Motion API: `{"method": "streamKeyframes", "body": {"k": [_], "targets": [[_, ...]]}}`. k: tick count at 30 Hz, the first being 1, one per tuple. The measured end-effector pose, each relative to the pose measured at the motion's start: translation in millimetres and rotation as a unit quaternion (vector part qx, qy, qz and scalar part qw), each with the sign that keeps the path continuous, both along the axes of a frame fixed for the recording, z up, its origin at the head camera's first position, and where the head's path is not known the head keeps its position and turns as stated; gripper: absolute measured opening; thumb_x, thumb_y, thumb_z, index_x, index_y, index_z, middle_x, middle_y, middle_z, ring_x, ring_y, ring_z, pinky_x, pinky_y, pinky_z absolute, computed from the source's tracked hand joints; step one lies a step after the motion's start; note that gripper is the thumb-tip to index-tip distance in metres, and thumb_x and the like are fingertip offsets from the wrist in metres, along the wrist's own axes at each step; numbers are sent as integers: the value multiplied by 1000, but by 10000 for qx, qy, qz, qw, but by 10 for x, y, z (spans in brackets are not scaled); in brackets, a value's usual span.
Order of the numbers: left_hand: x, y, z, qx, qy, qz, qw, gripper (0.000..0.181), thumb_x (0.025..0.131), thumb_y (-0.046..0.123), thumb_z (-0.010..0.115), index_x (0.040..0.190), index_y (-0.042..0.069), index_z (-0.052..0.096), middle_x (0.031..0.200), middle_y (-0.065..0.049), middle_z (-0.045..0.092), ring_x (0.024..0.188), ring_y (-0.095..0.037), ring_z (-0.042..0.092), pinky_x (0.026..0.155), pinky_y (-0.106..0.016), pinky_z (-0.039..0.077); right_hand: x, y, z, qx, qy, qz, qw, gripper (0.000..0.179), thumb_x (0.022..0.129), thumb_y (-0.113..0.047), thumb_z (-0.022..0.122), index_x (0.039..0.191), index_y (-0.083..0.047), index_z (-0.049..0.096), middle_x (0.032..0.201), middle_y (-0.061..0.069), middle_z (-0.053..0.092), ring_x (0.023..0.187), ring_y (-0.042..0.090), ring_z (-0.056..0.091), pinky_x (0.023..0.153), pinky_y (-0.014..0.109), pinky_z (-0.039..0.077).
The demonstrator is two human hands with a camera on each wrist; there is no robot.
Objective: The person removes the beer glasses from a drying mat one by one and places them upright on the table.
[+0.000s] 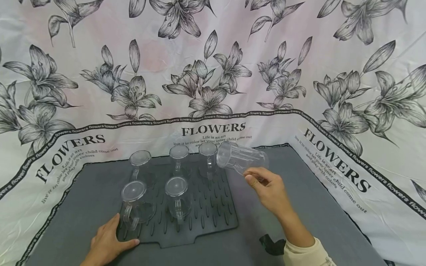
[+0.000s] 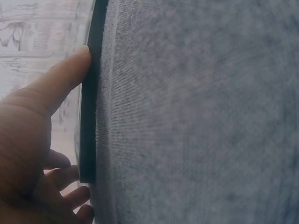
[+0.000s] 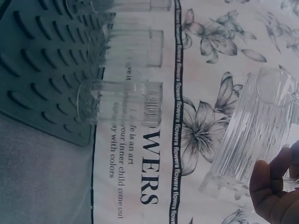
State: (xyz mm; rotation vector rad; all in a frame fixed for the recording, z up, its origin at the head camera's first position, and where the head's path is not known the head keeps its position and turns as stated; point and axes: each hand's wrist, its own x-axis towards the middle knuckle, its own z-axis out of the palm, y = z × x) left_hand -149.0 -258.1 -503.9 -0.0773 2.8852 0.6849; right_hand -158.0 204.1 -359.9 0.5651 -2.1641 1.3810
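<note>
My right hand (image 1: 267,188) pinches the handle of a clear ribbed glass mug (image 1: 244,157), tipped onto its side above the table by the mat's back right corner. In the right wrist view, the fingers (image 3: 266,184) are beside the mug's lower part. My left hand (image 1: 105,242) rests at the front left corner of a dark grey drying mat (image 1: 213,221). Its straight thumb (image 2: 70,70) touches the mat's edge in the left wrist view, the other fingers lying along the adjoining side. Several clear mugs stand upside down on the mat, including a front left mug (image 1: 138,207) and a front middle mug (image 1: 178,201).
Three mugs line the mat's back, the rightmost back mug (image 1: 208,160) close beside the held one. A small black object (image 1: 273,244) lies on the grey tabletop (image 1: 319,214) by the right sleeve. A flower-printed cloth (image 1: 213,81) hangs behind and around the table.
</note>
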Motion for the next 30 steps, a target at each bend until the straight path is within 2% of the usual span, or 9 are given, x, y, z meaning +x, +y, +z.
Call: {"method": "streamKeyframes", "body": {"k": [5, 8, 12, 18, 21, 23, 25, 26, 30], "targets": [[7, 10, 15, 20, -113, 35, 9999, 132, 64, 71, 75, 145, -16, 19, 143, -40, 23, 122, -62, 26, 88, -75, 25, 111, -70, 217, 218, 592, -41, 9980, 20, 79, 17, 69, 92, 2, 71, 74, 8, 61, 69, 15, 55, 63, 22, 45], [13, 7, 12, 12, -174, 47, 9998, 132, 63, 71, 75, 145, -17, 18, 142, -41, 24, 121, -62, 26, 88, -75, 25, 160, -88, 303, 402, 879, -85, 9953, 22, 75, 20, 70, 90, 3, 71, 71, 5, 59, 66, 15, 53, 62, 20, 43], [15, -3, 11, -10, -98, -1, 10000, 132, 64, 71, 75, 145, -17, 19, 143, -41, 24, 121, -62, 26, 87, -75, 26, 128, -42, 260, 607, 1077, -190, 9921, 25, 73, 17, 73, 89, -2, 73, 71, 0, 58, 66, 14, 52, 60, 19, 40], [13, -15, 16, -16, -10, -70, 10000, 131, 65, 70, 75, 144, -17, 19, 142, -41, 24, 121, -63, 27, 85, -76, 27, 48, 55, 134, 847, 1191, -311, 9888, 27, 74, 9, 77, 91, -12, 75, 73, -8, 55, 68, 13, 53, 61, 20, 42], [7, -17, 24, -19, -23, -89, 10000, 131, 65, 70, 75, 144, -17, 20, 142, -41, 24, 121, -63, 27, 85, -76, 28, 42, 68, 136, 919, 1271, -318, 9871, 27, 74, 6, 79, 91, -14, 75, 72, -9, 53, 68, 12, 53, 74, 25, 47], [2, -17, 30, -14, -29, -109, 9999, 131, 65, 70, 75, 144, -18, 19, 142, -42, 24, 121, -63, 27, 85, -76, 28, 44, 67, 153, 947, 1321, -328, 9862, 27, 73, 6, 79, 90, -15, 75, 71, -10, 53, 67, 12, 52, 83, 29, 46], [-5, -13, 42, 9, -29, -126, 9999, 130, 65, 69, 75, 144, -18, 19, 142, -42, 24, 121, -63, 26, 84, -76, 28, 46, 65, 173, 979, 1391, -319, 9849, 28, 72, 6, 80, 90, -15, 75, 71, -10, 53, 67, 12, 52, 93, 38, 44], [-8, -14, 47, 29, -25, -144, 9999, 129, 66, 68, 76, 144, -18, 19, 141, -42, 24, 121, -63, 26, 84, -76, 28, 50, 64, 184, 1003, 1426, -319, 9842, 29, 72, 6, 80, 90, -15, 74, 72, -10, 53, 66, 11, 52, 95, 40, 43], [3, -32, 76, 141, 36, -242, 9996, 126, 67, 62, 79, 142, -21, 20, 139, -44, 25, 122, -63, 27, 85, -76, 30, 67, 73, 218, 1173, 1619, -347, 9792, 30, 70, 5, 81, 89, -16, 74, 73, -11, 55, 66, 10, 52, 86, 33, 46]]}}
